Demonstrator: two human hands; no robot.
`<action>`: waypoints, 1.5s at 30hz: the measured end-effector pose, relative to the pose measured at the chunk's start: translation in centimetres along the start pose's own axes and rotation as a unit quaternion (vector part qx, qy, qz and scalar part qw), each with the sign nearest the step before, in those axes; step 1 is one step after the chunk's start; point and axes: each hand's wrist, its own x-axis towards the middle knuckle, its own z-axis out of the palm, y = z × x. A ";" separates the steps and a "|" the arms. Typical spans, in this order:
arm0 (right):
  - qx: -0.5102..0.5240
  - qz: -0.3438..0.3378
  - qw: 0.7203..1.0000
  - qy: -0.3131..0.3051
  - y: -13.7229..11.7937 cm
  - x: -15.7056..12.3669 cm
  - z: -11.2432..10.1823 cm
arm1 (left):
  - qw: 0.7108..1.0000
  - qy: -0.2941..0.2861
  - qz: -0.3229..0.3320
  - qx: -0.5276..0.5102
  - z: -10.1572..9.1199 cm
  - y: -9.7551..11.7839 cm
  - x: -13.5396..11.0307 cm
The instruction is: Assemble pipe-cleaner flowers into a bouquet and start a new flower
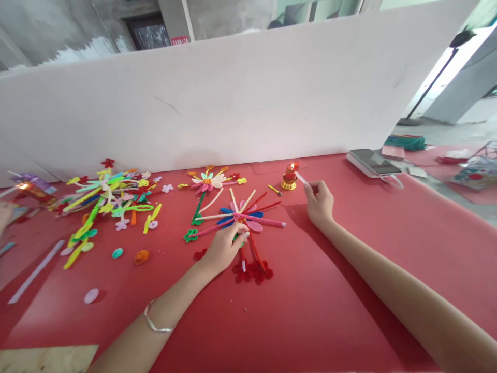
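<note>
My left hand (pixel 227 247) pinches at the near side of a large pipe-cleaner flower (pixel 254 226) lying on the red table. A bit of green shows by its fingers; exactly which part they grip is hidden. Blue and pink loops sit at the flower's middle, with white, pink and red stems spreading out. Some stems end in small red blossoms (pixel 262 272) or a green blossom (pixel 190 236). Off to the right, my right hand (pixel 320 203) holds a thin white glue stick (pixel 301 178), its tip by the flame of a small red-and-gold candle (pixel 289 177).
A yellow pencil stub (pixel 275 190) lies left of the candle. Behind stands a smaller finished-looking flower (pixel 209 181); a colourful heap of pipe-cleaner flowers (pixel 104 194) is at left. Another person's hand (pixel 4 215) appears at the left edge. A white board (pixel 233 103) borders the back.
</note>
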 end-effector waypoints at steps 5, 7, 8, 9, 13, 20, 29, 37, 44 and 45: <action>-0.070 -0.042 0.997 0.011 0.9 1.8 0.5 | 0.998 0.030 0.038 0.042 0.2 0.3 -0.1; -0.071 -0.026 0.997 0.016 1.1 2.2 0.8 | 0.998 0.030 0.040 0.047 0.3 0.4 -0.1; -0.069 -0.020 0.997 0.015 1.2 2.4 0.9 | 0.998 0.029 0.039 0.048 0.3 0.5 -0.1; -0.068 -0.016 0.997 0.013 1.2 2.5 1.0 | 0.998 0.029 0.038 0.049 0.3 0.6 -0.1; -0.070 -0.024 0.997 -0.006 1.5 2.9 1.2 | 0.998 0.028 0.031 0.045 0.4 0.9 -0.2; -0.072 -0.032 0.997 -0.006 1.8 3.4 1.5 | 0.998 0.033 0.033 0.047 0.4 0.9 -0.1; -0.055 -0.040 0.998 -0.003 1.7 3.2 1.4 | 0.996 0.056 0.056 0.052 0.4 0.8 0.0; -0.047 -0.037 0.998 -0.002 1.7 3.1 1.3 | 0.993 0.074 0.079 0.051 0.6 0.4 0.1; -0.044 -0.046 0.998 -0.005 1.9 3.1 1.3 | 0.994 0.069 0.059 0.060 0.8 -0.2 0.1; -0.044 -0.046 0.998 -0.005 1.9 3.1 1.3 | 0.995 0.071 0.046 0.060 0.9 -0.2 0.0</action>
